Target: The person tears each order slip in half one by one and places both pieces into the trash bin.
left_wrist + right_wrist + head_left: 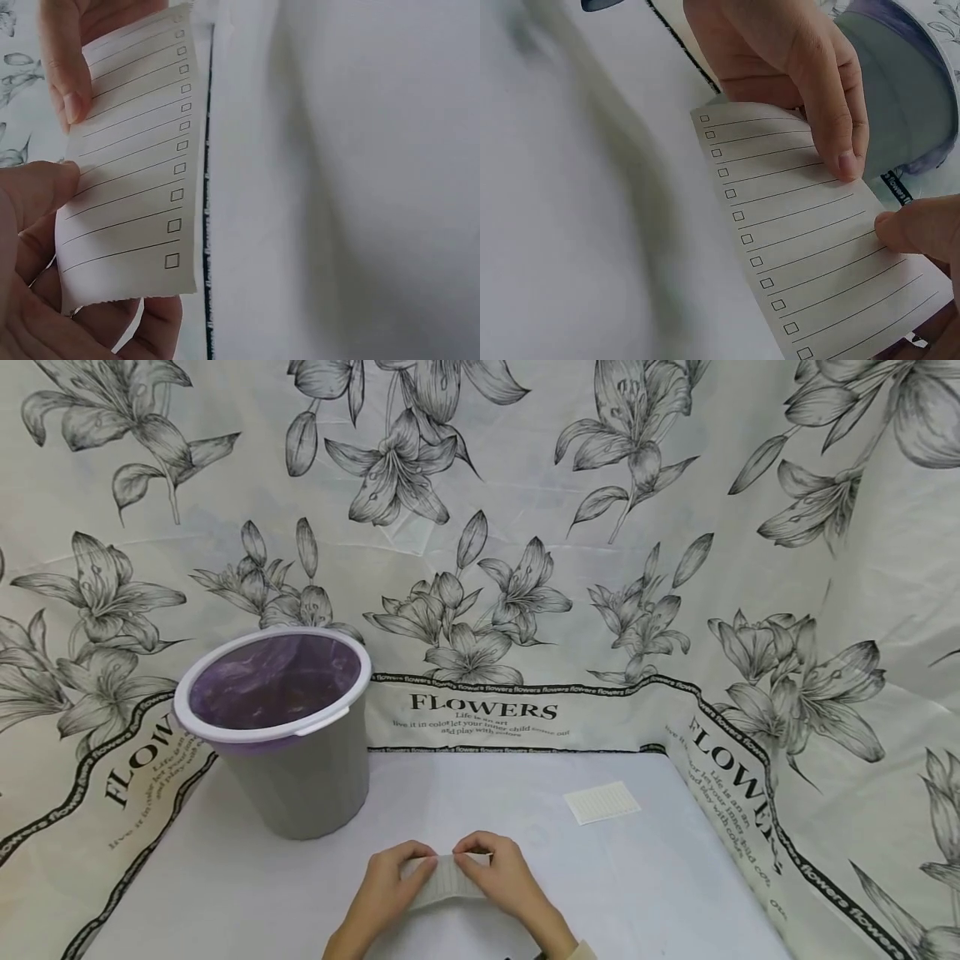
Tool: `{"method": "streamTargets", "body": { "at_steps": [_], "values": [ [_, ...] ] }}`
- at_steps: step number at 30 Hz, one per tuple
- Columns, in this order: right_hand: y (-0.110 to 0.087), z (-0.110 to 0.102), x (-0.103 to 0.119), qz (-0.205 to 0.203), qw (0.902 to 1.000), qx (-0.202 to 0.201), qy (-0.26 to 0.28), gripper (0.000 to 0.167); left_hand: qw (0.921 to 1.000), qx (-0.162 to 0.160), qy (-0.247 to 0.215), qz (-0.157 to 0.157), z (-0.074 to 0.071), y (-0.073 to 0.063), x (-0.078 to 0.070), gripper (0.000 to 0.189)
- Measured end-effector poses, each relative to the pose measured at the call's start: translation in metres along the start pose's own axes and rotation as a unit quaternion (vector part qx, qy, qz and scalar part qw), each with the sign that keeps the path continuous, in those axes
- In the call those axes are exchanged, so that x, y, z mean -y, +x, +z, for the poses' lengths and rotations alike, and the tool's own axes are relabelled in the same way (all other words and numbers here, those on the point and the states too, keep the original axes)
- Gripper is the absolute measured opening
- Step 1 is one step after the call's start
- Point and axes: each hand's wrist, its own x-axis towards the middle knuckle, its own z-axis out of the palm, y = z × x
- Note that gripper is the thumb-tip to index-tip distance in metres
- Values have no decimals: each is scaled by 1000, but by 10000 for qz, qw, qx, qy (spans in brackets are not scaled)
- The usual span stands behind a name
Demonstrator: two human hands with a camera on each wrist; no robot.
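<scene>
A lined checklist sheet [447, 882] with a column of small boxes is held up over the table, close to its front. My left hand [392, 882] pinches it near the middle of one long edge, thumb on the printed face and fingers behind. Close beside it, my right hand [506, 875] pinches the same edge. The two thumbs lie a small gap apart. In the left wrist view the sheet [135, 157] bows slightly, and its short edge looks ragged. The right wrist view shows the sheet [802, 225] whole between both hands, with no tear visible.
A grey bin [300, 785] with a white rim and purple liner stands at the back left of the white table [675, 893]. Another lined sheet [602, 802] lies flat at the back right. Flower-printed cloth [480, 610] surrounds the table's back and sides.
</scene>
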Motion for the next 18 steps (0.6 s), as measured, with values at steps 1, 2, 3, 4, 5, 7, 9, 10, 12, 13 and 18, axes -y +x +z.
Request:
{"method": "streamTargets", "body": {
  "at_steps": [1,2,3,4,5,7,9,10,12,13,18],
  "values": [
    [0,-2,2,-37,10000,-11,-39,9,10000,7,-42,9,-1,1,-2,12],
    [0,-4,4,-65,10000,-14,-47,9,10000,33,-84,24,-3,2,-4,13],
    [0,-5,6,-96,9999,-21,-63,10,9999,58,-103,47,-3,3,-6,13],
    [-1,-6,7,-129,9999,-22,-73,10,9999,87,-111,62,-4,4,-7,14],
    [-1,-8,7,-158,9998,-17,-78,11,9998,113,-118,103,-5,5,-8,15],
    [-1,-10,9,-240,9996,-12,-113,14,9996,146,-127,185,-7,7,-12,16],
    [1,-13,11,-344,9993,-23,-156,17,9994,171,-112,265,-10,9,-16,17],
    [2,-14,12,-408,9990,-32,-184,17,9993,183,-116,291,-11,10,-18,17],
    [4,-16,16,-533,9983,-65,-239,15,9992,207,-105,332,-14,12,-24,17],
    [4,-17,17,-571,9980,-82,-258,13,9991,220,-94,349,-15,13,-26,17],
    [7,-21,25,-705,9965,-191,-414,7,9987,218,-53,450,-18,17,-33,16]
  ]
}}
